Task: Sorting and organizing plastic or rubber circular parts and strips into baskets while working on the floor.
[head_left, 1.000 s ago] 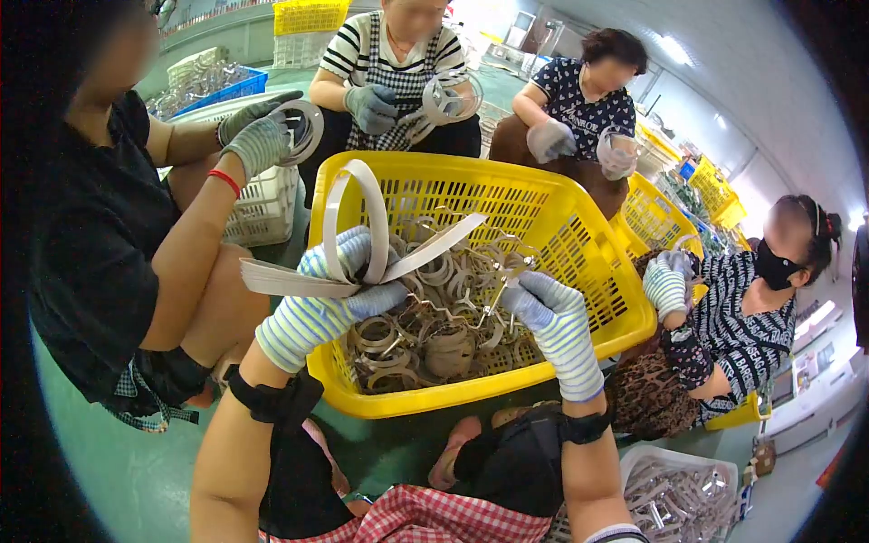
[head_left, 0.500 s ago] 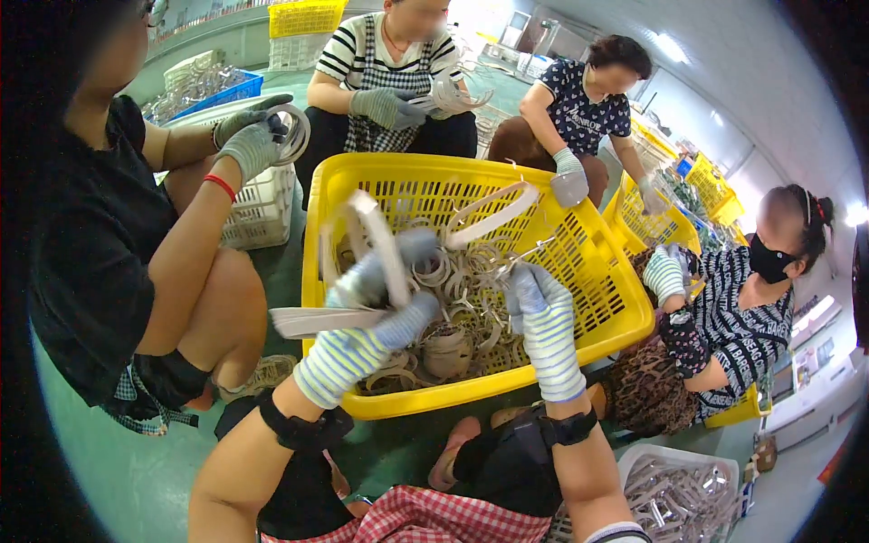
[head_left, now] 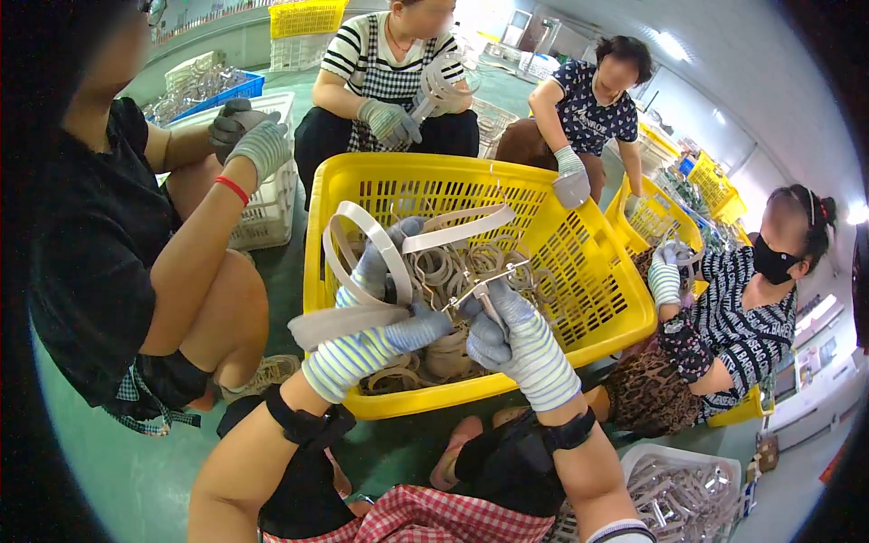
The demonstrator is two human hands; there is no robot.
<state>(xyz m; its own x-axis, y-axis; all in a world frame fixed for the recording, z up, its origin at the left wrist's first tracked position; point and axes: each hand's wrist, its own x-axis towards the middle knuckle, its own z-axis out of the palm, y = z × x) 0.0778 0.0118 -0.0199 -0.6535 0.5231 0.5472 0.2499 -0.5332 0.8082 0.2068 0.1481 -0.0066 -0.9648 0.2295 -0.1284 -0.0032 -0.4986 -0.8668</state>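
Observation:
My left hand [head_left: 371, 339], in a striped work glove, grips a beige plastic band [head_left: 362, 262] that loops up over the fingers and trails a flat strip to the left. My right hand [head_left: 516, 339], gloved the same way, holds a small metal cutting tool [head_left: 480, 285] with its tip against the band. Both hands hover over the near side of a big yellow plastic basket [head_left: 588, 262] filled with several coiled beige bands [head_left: 453, 271].
Several other people sit around the basket, handling bands with gloved hands. A person in black sits close on my left. A white crate [head_left: 267, 213], a blue bin [head_left: 204, 90] and more yellow baskets [head_left: 661, 217] stand around. A white bin of bands [head_left: 688, 493] sits at lower right.
My left hand has lowered and turned the band, bringing it closer to my right hand. The right hand now meets the band with the tool.

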